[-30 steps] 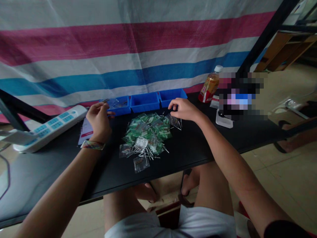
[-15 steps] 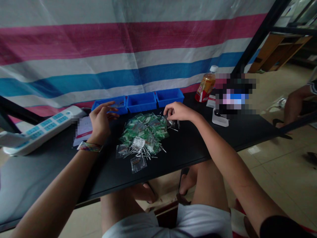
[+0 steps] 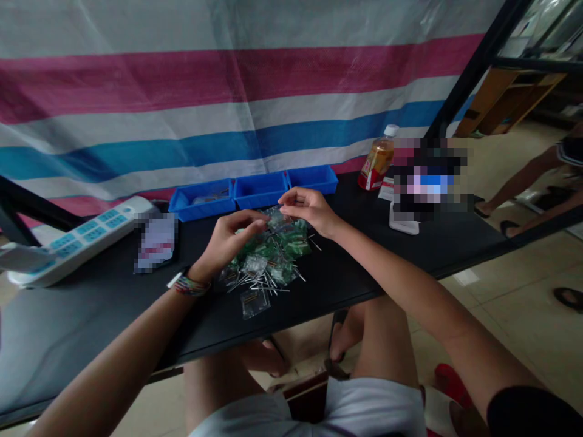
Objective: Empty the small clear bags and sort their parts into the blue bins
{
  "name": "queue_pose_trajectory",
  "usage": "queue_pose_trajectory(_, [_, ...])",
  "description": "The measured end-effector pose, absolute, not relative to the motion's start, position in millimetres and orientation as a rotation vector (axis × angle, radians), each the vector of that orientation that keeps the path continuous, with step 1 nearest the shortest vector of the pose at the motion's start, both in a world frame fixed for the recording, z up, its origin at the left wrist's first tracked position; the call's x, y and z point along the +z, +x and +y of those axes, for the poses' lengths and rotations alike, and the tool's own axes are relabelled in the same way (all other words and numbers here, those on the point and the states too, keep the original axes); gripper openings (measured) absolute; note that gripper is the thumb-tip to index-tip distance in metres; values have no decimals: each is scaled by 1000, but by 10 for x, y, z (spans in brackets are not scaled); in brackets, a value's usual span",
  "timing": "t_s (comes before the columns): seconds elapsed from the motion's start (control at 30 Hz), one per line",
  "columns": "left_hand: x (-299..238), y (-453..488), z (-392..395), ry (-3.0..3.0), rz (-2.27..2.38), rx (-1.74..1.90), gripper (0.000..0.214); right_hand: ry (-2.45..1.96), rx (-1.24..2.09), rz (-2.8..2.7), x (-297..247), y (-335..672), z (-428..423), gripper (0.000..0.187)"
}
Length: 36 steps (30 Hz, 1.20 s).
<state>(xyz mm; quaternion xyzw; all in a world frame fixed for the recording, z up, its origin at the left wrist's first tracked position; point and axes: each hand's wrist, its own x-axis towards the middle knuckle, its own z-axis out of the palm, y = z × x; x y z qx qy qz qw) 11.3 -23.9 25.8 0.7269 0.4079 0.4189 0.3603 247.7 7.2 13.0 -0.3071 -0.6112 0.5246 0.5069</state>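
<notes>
My right hand (image 3: 310, 209) pinches a small clear plastic bag (image 3: 275, 216) above the far side of a pile. My left hand (image 3: 234, 237) reaches in from the left, thumb and fingers slightly apart, their tips close to that bag; whether they touch it I cannot tell. Below both hands lies the pile of small green and clear plastic bags (image 3: 285, 255), partly covered by my left hand. Thin silvery pins (image 3: 262, 282) stick out at its near side. One clear bag with small brownish pieces (image 3: 254, 303) lies nearest the table's front edge.
Three blue bins stand behind the pile: a left bin (image 3: 180, 212) with small bags, a middle bin (image 3: 259, 195) and a right bin (image 3: 319, 182). A power strip (image 3: 86, 237) and phone (image 3: 157, 243) lie left. A drink bottle (image 3: 377, 161) and white case (image 3: 403, 224) are right.
My left hand has moved from the left bin rightward and nearer, over the pile. My right hand has shifted left with the small bag, towards my left hand.
</notes>
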Motion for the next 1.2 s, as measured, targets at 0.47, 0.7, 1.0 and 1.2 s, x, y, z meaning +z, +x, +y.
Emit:
queue_pose_trajectory(0.47, [246,122,-231,1785,1006,1137,38,-718,1382,-1537,120,2388,-33,33])
queue_pose_trajectory(0.7, [168,82,-163,1605,986,1028,61,-737,1229,-1573,163,2363,-90,34])
queue_pose_trajectory(1.0, [209,132,-210,1629,1016,1112,24,-674,992,-1684,122,2379,-92,5])
queue_pose_trajectory(1.2, [234,137,-198,1565,1015,1215,34,-740,1118,-1591,165,2392,-114,31])
